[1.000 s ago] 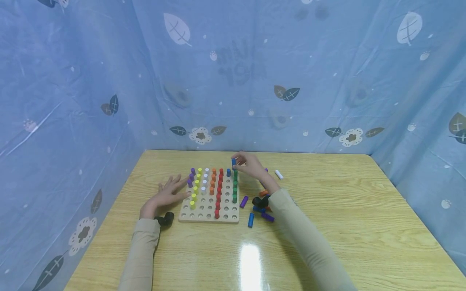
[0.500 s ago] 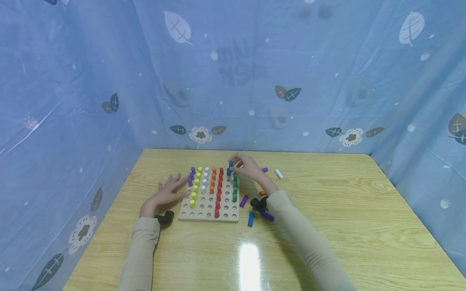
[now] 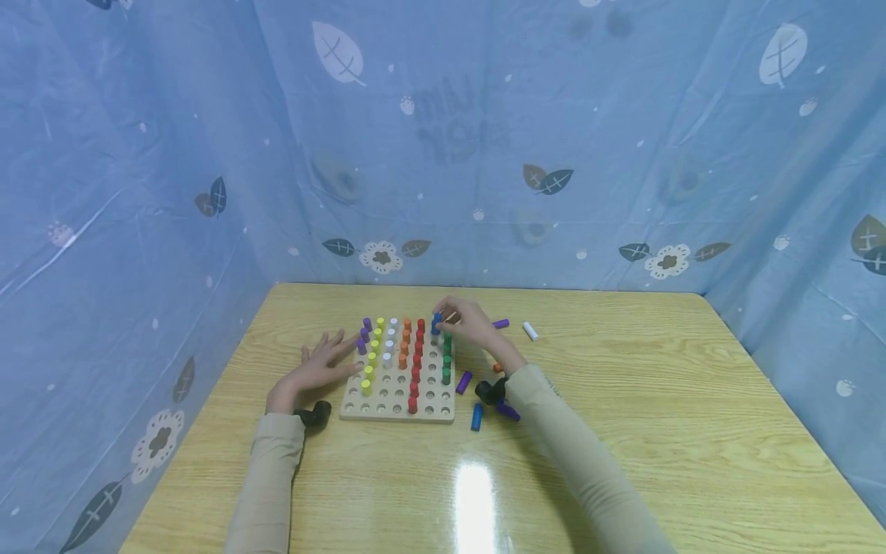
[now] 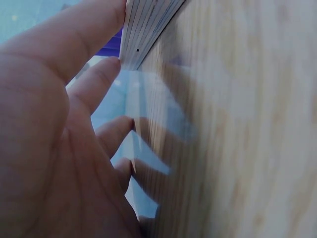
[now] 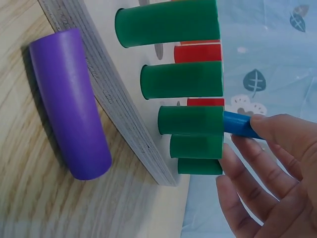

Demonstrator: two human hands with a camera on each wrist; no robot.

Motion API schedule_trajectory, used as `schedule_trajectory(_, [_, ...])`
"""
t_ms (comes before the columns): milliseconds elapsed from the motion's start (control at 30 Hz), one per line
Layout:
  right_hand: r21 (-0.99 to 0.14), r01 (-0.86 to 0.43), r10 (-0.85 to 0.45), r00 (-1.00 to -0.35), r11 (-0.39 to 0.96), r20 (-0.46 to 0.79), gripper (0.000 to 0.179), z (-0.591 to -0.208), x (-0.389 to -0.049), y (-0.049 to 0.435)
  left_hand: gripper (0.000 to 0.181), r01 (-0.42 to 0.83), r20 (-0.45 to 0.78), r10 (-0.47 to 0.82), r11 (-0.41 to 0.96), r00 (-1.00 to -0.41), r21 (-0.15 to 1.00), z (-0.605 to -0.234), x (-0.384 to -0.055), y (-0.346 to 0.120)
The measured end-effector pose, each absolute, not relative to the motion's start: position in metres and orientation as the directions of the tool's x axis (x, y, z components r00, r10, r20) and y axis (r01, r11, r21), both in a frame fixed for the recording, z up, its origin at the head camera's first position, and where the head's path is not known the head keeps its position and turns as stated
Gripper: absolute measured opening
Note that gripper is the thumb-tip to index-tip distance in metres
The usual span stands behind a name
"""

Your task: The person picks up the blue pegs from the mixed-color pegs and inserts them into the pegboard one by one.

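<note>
A wooden pegboard (image 3: pixel 381 417) stands on the table, with upright pegs in columns of purple, yellow, white, orange, red and green. My right hand (image 3: pixel 469 322) pinches a blue peg (image 5: pixel 240 124) between thumb and fingers over the board's far right part. In the head view this peg overlaps the spot of another blue one in the column between red and green. Green pegs (image 5: pixel 190 79) partly hide its lower end in the right wrist view. My left hand (image 3: pixel 318 368) is spread at the board's left side, fingertips right at its edge (image 4: pixel 143 34).
Loose pegs lie right of the board: a purple peg (image 3: pixel 464 382) close to its edge, a blue peg (image 3: pixel 477 417) nearer me, a white peg (image 3: pixel 530 332) farther back, and more purple and orange ones partly under my right wrist. A blue curtain (image 3: pixel 443 154) surrounds the table.
My right hand has moved a little left and lowered the blue peg from beside the green column to the column between red and green. The left hand stays put.
</note>
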State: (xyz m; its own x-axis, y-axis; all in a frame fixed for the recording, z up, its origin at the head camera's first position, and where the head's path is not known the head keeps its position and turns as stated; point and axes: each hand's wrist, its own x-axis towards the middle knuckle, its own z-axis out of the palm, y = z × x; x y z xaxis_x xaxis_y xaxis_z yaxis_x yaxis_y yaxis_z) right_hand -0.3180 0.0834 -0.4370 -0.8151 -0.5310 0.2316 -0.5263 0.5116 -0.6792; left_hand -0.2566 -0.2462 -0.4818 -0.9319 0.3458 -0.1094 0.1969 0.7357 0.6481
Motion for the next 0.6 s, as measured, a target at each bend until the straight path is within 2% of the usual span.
schedule_trajectory(600, [-0.669,-0.462,-0.524,-0.842,0.582,0.126,0.018,-0.442,-0.3123,0.0786,0.072,0.213,-0.096,0.355,0.732,-0.93,0.647,-0.4838,-0.2571,-0.2472])
